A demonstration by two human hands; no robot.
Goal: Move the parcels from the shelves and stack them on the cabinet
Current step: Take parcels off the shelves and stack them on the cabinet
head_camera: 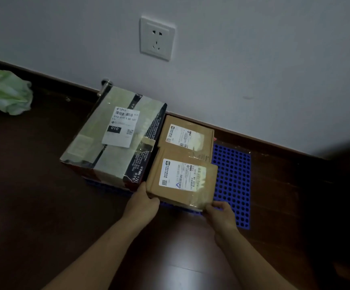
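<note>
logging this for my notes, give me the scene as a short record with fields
held: front parcel, brown, labelled
grip: left hand and right hand grip its near corners
behind: rear parcel, brown
left: large taped box
under: blue perforated mat, dark floor
wall: socket
far left: green bag

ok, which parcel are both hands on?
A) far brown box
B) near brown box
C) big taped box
B: the left hand and right hand each grip a front corner of the near brown box.
</note>
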